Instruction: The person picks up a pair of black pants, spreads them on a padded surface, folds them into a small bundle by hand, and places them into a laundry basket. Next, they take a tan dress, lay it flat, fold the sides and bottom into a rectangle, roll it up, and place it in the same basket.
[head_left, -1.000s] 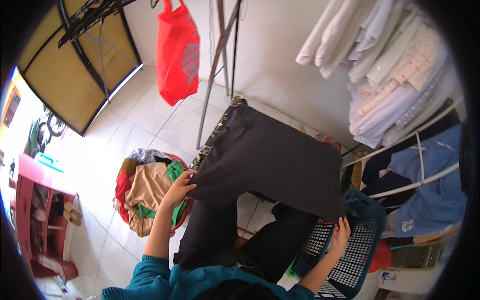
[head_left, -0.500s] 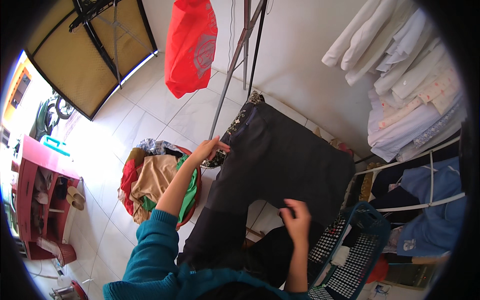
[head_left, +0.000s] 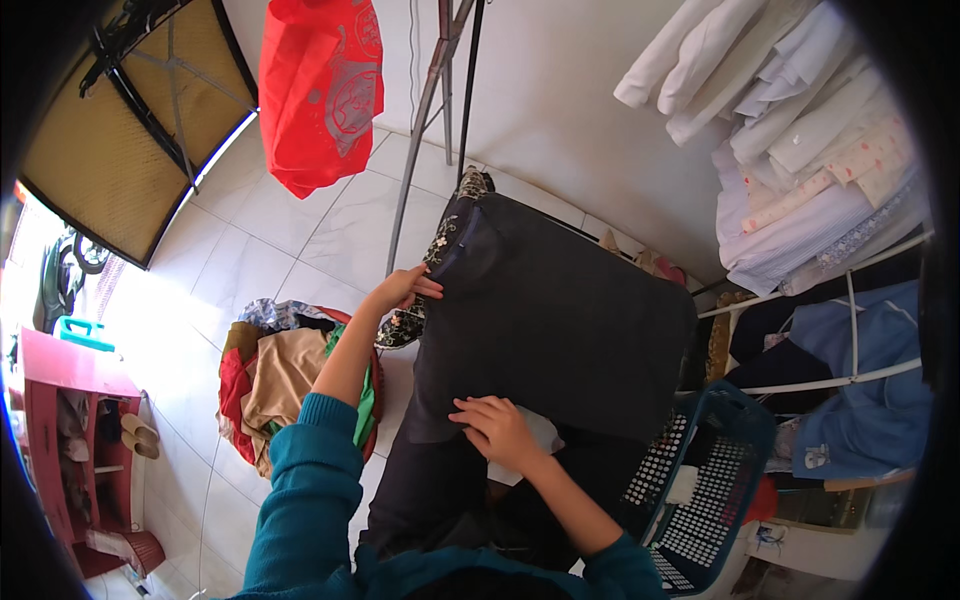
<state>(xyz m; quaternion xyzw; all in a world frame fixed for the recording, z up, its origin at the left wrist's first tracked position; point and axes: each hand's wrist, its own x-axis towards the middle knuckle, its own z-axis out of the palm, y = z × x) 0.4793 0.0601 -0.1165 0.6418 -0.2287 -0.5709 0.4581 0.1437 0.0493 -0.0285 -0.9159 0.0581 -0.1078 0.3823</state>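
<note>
A pair of black trousers (head_left: 560, 320) is spread over a padded board with a black floral cover (head_left: 447, 237), which shows along the left side. At that left edge, my left hand (head_left: 402, 289) rests its outstretched fingers on the cloth. My right hand (head_left: 502, 432) lies with fingers extended on the trousers' near part, beside the opening between the legs. Neither hand visibly grips anything. The trouser legs hang toward me and blend with dark fabric near my body.
Left of the board, a red basin (head_left: 374, 395) holds piled clothes (head_left: 290, 375). A dark teal plastic basket (head_left: 715, 500) stands at the near right. White garments (head_left: 790, 160) hang at right above a white rack (head_left: 850, 380). A red bag (head_left: 325, 95) hangs near metal legs (head_left: 425, 130).
My right hand has moved left and come down onto the trousers. The cloth covers more of the gap between the legs. My left hand stays at the left edge while the view has shifted.
</note>
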